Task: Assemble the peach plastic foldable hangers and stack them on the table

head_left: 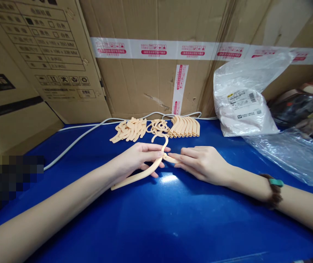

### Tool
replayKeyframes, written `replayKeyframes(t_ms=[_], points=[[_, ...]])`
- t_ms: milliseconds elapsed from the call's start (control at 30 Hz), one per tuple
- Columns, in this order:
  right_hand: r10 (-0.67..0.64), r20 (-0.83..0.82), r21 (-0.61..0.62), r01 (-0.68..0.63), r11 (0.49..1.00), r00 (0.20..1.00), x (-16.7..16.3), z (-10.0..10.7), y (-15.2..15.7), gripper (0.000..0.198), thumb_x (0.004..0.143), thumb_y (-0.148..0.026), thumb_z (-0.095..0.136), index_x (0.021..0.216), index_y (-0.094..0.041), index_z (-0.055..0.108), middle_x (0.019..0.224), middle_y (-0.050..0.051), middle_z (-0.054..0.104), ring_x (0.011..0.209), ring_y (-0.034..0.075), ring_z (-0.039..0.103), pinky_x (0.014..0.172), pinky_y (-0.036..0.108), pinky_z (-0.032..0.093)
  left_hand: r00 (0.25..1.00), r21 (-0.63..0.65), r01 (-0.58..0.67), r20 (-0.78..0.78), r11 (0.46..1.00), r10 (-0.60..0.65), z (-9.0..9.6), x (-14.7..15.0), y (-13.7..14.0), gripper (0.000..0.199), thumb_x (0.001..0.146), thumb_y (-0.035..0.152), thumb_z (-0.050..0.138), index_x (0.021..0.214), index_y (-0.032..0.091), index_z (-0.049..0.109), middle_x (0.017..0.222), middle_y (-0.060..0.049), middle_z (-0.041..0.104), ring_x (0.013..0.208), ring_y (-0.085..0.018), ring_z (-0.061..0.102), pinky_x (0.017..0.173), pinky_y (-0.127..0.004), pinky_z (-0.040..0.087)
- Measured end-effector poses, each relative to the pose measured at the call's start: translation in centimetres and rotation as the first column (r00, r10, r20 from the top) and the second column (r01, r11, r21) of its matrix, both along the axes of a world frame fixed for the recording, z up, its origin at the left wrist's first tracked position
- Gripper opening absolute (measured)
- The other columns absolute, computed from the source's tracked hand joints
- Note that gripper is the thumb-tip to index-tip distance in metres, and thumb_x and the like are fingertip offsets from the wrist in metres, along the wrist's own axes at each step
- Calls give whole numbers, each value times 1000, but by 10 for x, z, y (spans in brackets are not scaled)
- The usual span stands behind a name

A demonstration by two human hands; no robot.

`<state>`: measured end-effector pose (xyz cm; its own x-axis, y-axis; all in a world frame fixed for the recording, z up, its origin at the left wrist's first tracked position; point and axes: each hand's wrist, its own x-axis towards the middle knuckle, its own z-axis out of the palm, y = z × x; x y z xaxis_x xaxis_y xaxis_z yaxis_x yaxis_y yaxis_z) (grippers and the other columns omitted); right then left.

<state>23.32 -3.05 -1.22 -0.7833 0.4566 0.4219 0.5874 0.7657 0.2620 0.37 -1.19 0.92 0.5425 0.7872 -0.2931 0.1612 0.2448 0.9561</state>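
My left hand (140, 157) grips a cream plastic clothes hanger (138, 176) close to its centre joint, with the hook curving up and away from me. One long arm of the hanger slants down to the left, beneath my left wrist. My right hand (204, 164) pinches the shorter-looking hanger arm (172, 159) on the other side; my fingers cover its outer end. Behind my hands lie a pile of flat hanger arms (130, 128), a heap of loose hooks (158, 126) and a row of curved hanger arms (185, 126).
Large cardboard boxes (151, 80) wall off the back and left of the blue table (156, 223). A white cable (75, 146) runs along the rear. At the right stand a labelled white plastic bag (244, 106) and a clear plastic sheet (296, 157), with dark items behind.
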Motion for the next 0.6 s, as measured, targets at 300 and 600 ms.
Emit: replayKeyframes(t_ms=[300,600], points=[[-16,-18,-73,15,997,1000,0,1,-2,40,102,-34,32,108,-15,66,71,1,60,58,10,55,55,26,32,999,12,-39,-16,999,39,-3,3,0,33,85,24,64,117,18,65,79,-4,69,73,-15,64,57,-23,57],[-14,-38,-125,9,992,999,0,4,-3,40,102,-35,33,109,-15,67,71,1,60,60,9,56,55,25,32,996,26,-63,-58,998,65,-4,6,-1,35,85,25,63,119,15,64,79,-6,70,69,-15,66,57,-24,56]])
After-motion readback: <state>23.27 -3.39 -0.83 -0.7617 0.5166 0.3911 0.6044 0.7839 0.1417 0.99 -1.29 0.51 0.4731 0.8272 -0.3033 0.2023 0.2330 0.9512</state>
